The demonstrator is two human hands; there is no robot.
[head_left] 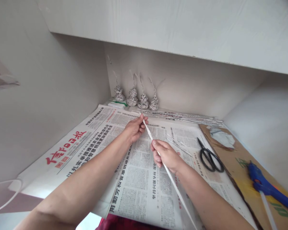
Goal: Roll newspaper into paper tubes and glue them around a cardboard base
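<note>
Pinching a white strip, left hand farther, right hand nearer

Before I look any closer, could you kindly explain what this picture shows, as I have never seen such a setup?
There is no machine here: these are a person's two bare hands. The single picture comes from a camera worn on the person's head, looking forward and down. The left hand and right hand both hold a long, thin white strip. Newspaper sheets cover much of the surface, with black scissors to the right. Beyond those, a blue glue gun lies on cardboard. At the back stand four gourd-shaped woven pieces, beside thin rods.
</note>
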